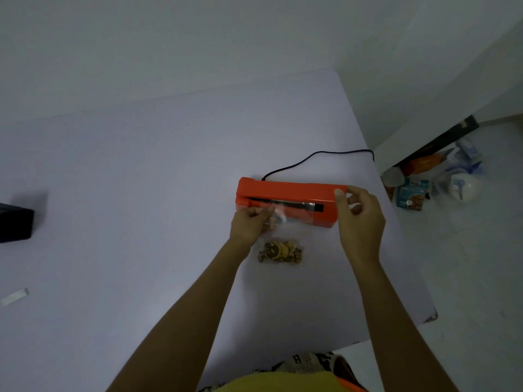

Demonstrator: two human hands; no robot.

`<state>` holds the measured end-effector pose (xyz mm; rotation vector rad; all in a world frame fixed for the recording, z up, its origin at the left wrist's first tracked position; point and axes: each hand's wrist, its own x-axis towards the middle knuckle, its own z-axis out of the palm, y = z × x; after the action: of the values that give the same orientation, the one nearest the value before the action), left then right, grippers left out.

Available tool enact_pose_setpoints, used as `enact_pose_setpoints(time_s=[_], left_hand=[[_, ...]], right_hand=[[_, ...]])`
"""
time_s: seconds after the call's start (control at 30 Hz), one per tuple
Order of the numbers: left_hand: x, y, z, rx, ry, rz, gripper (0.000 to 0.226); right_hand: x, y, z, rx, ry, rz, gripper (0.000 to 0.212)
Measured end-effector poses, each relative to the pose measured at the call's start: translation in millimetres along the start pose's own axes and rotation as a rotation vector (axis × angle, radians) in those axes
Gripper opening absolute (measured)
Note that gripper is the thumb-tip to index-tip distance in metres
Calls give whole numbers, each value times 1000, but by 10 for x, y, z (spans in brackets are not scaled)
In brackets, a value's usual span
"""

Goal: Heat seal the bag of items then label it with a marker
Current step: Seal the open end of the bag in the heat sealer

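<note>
Against the near edge of the orange heat sealer (285,190), head view: clear bag (285,222) lies on the tabletop (141,165), mouth fed into the sealer slot, brown items (279,251) bunched at its near end. Left hand (249,224) grip pinched on the bag's mouth; right hand (359,213) fingers closed on the sealer's right end. Judged: sealing under way, not finished; labelling remains. No marker identifiable.
</note>
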<state>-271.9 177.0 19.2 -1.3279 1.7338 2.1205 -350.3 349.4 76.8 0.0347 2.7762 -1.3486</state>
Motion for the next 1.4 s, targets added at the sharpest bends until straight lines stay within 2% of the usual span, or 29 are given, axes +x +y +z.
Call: enact_pose_setpoints(time_s=[0.2, 0.33, 0.5, 0.63, 0.8, 0.9, 1.4], left_hand=[[8, -12, -8, -18, -12, 3, 15], [34, -33, -23, 1, -16, -3, 20], [34, -70, -64, -15, -45, 11, 15], [56, -193, -167, 150, -90, 27, 10], [118, -301, -305, 356, -178, 61, 19], [146, -318, -334, 451, -209, 79, 15], [152, -334, -326, 424, -212, 78, 17]], right_hand=[[48, 274, 69, -25, -53, 86, 29], [70, 323, 73, 44, -89, 181, 36], [135, 333, 36, 111, -143, 326, 49], [159, 346, 31, 151, -180, 418, 53], [162, 319, 34, 155, -178, 450, 52], [168, 326, 27, 147, -184, 465, 53], [154, 317, 21, 96, -164, 478, 51]])
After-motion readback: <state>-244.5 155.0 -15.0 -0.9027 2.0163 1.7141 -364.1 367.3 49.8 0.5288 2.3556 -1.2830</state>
